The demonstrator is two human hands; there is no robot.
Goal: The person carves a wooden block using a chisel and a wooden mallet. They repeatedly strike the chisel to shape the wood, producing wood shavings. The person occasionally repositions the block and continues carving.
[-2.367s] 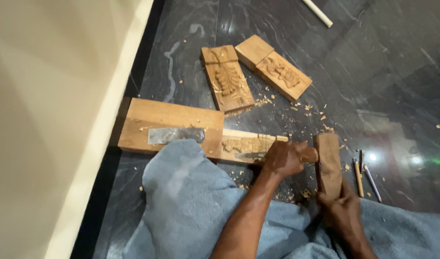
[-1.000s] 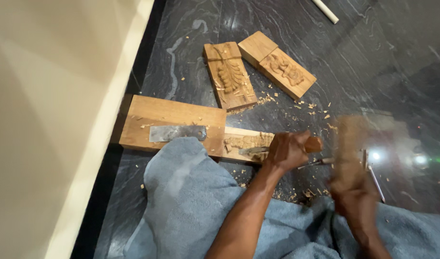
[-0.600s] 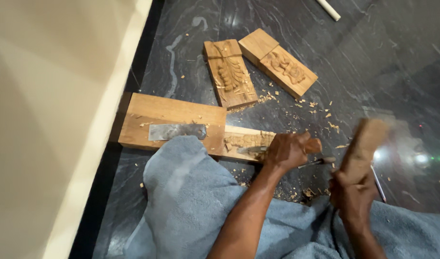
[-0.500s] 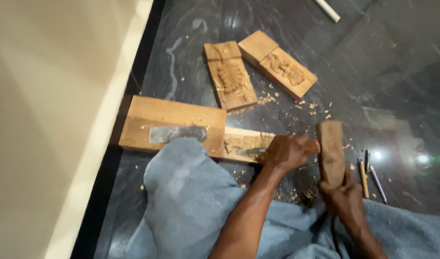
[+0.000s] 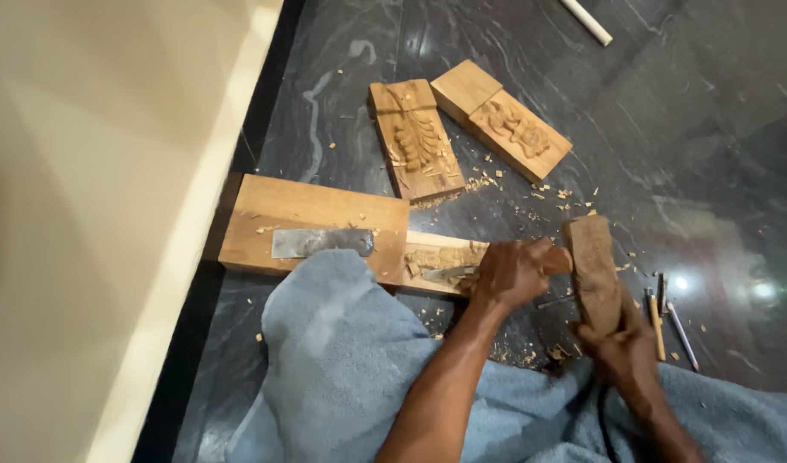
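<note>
A left hand [image 5: 515,273] is gripping a chisel [image 5: 449,273] against a small carved wood piece [image 5: 440,261] on the dark floor [image 5: 668,171], while the right hand [image 5: 621,347] is clutching a wooden mallet [image 5: 592,273] low on its block — stiff, seemingly weighty — touching the chisel's butt.

Single view, head-worn camera. Looks steeply down from above the seated person onto the dark marble floor [image 5: 668,171]. Close range: forearms enter from the bottom edge, cream wall [image 5: 93,214] fills the left third. No second view to overlap.
</note>
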